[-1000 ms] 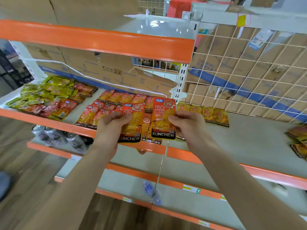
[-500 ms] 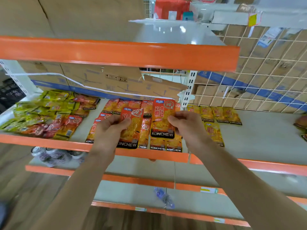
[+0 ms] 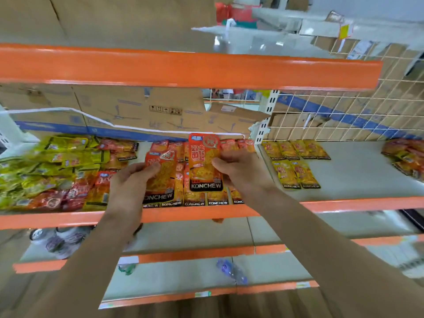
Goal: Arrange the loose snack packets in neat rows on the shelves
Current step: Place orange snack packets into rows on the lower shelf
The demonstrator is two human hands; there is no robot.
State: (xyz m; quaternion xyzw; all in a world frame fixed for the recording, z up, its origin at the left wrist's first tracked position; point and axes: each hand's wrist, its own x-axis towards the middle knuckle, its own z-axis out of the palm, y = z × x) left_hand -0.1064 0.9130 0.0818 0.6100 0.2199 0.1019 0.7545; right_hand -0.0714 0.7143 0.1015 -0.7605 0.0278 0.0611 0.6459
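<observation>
Plainly the left grip [image 3: 134, 183] and right grip [image 3: 239, 171] each pinch an orange packet [image 3: 205, 167]. Lowered carelessly, either could skew the row [image 3: 195, 201] beneath

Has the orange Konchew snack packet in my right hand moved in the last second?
Yes: the orange snack packet has shifted slightly back, away from the orange shelf lip.

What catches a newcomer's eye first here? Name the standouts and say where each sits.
At centre, the left hand grips an orange KONCHEW packet and the right hand holds a second orange packet, both above the rows of orange packets at the shelf front. To the left lies a jumbled heap of green packets. A bright orange shelf edge runs across the top.
</observation>
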